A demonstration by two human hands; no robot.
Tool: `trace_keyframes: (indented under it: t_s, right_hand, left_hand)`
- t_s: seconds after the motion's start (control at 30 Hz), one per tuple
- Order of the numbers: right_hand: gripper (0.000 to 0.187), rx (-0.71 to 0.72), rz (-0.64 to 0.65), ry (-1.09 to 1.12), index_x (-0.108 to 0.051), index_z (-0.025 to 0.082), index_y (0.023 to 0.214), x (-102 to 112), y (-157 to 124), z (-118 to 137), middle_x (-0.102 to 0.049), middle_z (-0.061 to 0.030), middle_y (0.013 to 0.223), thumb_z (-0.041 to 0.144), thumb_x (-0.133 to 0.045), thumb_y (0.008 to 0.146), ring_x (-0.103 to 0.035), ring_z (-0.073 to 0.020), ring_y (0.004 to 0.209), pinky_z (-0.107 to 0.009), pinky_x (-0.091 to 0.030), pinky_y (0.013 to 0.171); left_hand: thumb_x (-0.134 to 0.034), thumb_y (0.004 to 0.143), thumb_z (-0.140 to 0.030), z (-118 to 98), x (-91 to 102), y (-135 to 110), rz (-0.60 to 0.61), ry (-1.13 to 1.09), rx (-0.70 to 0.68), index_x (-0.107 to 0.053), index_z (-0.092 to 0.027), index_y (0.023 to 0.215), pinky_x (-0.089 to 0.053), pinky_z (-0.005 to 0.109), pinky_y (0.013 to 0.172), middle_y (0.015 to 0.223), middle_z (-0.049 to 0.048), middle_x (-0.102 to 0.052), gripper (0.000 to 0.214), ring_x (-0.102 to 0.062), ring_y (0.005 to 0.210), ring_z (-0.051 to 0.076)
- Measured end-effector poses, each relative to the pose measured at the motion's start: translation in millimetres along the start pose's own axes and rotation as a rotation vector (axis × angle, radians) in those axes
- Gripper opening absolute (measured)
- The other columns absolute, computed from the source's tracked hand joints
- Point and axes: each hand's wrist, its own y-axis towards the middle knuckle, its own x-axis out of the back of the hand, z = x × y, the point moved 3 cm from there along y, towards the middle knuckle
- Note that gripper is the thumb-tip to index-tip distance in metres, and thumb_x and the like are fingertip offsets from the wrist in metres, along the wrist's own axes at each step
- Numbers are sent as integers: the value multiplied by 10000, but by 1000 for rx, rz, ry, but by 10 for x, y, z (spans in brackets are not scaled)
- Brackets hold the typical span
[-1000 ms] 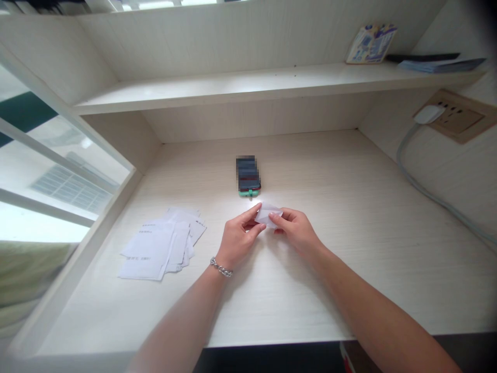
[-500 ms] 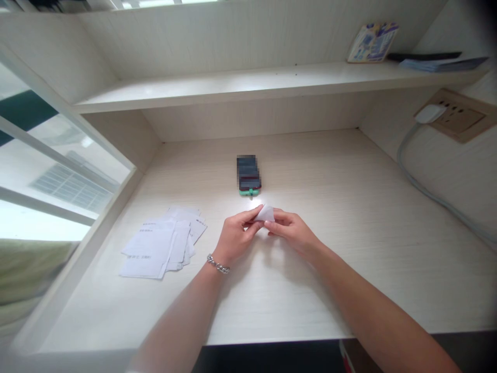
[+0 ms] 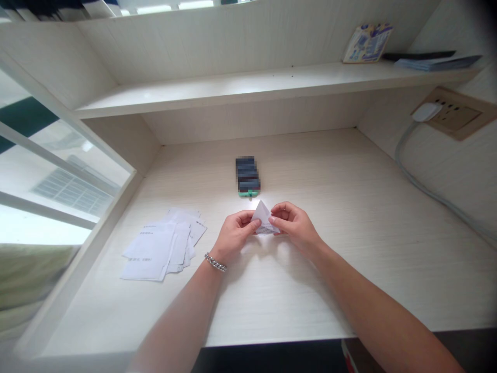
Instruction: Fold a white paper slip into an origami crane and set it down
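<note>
Between my two hands is a small folded piece of white paper (image 3: 262, 216), its tip pointing away from me and some print near its lower edge. My left hand (image 3: 237, 230) pinches the paper's left side, thumb on top. On the right side, my right hand (image 3: 292, 223) grips it with the thumb over the edge and the fingers curled behind. A silver chain bracelet (image 3: 216, 262) circles my left wrist. Just beyond the paper lies a dark phone (image 3: 247, 175), its screen pixelated, with a green piece at its near end.
Loose printed paper sheets (image 3: 155, 248) lie in a pile on the desk (image 3: 373, 223) to the left. A shelf (image 3: 217, 93) spans the back, holding a small box (image 3: 367, 43) and flat items. A plug with a grey cable (image 3: 411, 176) sits in the right wall socket (image 3: 458, 115).
The paper has turned from a small flap mostly covered by my fingers to an upright triangle shape showing print. My fingers have shifted to its sides. The view has tilted slightly.
</note>
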Motion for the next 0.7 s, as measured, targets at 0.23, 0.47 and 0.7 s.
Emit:
trace_keyframes:
  t_s: [0.23,0.47,0.7]
  right_hand:
    - [211,75,-16,-156,-614,172,765,-21,-6,0,-617,-19,682,365,-654,689,-559,-142,579,-242,-445,460]
    - [204,80,-90,-222,-579,160,719,-33,-17,-9,-620,-37,663,348,-654,698,-591,-173,599,-281,-495,486]
    - [201,179,-202,-404,-589,173,716,-25,-57,-4,-630,-37,665,371,-602,748,-584,-171,600,-287,-462,537]
  left_hand:
    - [-669,718,-350,31,-27,-13,-67,-58,51,-554,-131,1045,-479,265,621,824,75,-654,410,-610,692,150]
    - [-671,702,-380,110,-44,-4,-220,-72,30,-461,-169,915,-435,210,530,683,-11,-586,366,-562,572,98]
    - [-781,560,-281,38,-109,-44,-206,111,-30,-489,-160,897,-444,221,611,810,1,-540,463,-532,670,95]
